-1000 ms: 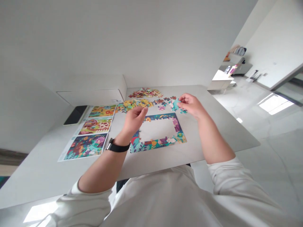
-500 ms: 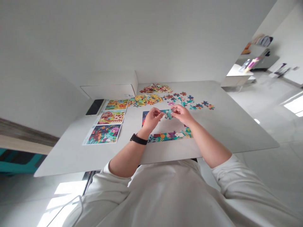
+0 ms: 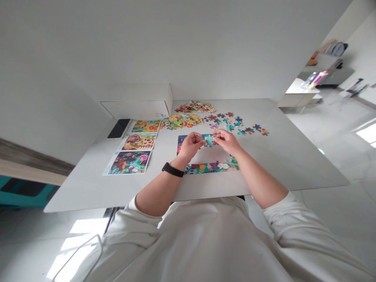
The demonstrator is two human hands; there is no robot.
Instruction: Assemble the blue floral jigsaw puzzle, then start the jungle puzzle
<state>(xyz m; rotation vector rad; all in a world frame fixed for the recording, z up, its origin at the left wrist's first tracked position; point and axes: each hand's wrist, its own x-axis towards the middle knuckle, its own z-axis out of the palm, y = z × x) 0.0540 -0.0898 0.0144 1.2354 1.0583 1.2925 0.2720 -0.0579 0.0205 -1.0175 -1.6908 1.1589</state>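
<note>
Between my two hands is a light teal jigsaw puzzle piece [image 3: 209, 141], possibly several joined together. My left hand [image 3: 191, 145] pinches its left side, a dark band on that wrist. Fingers of my right hand [image 3: 226, 141] close on its right side. Beneath the hands lies a partly assembled puzzle border [image 3: 211, 167], with its lower row of plants and a white animal in view. Its dark blue upper left corner [image 3: 180, 141] shows beside my left hand. My hands hide much of the top edge.
Loose teal and brown pieces [image 3: 229, 122] lie beyond my right hand. A yellow pile [image 3: 188, 120] and a red-and-cream pile [image 3: 196, 106] sit farther back. Left are three printed pictures [image 3: 129, 162], a phone [image 3: 119, 129] and a white box [image 3: 135, 108].
The view has shifted slightly, so the table sits a little higher in it. Both hands stay together over the border, and the teal piece between them has turned or tilted slightly.
</note>
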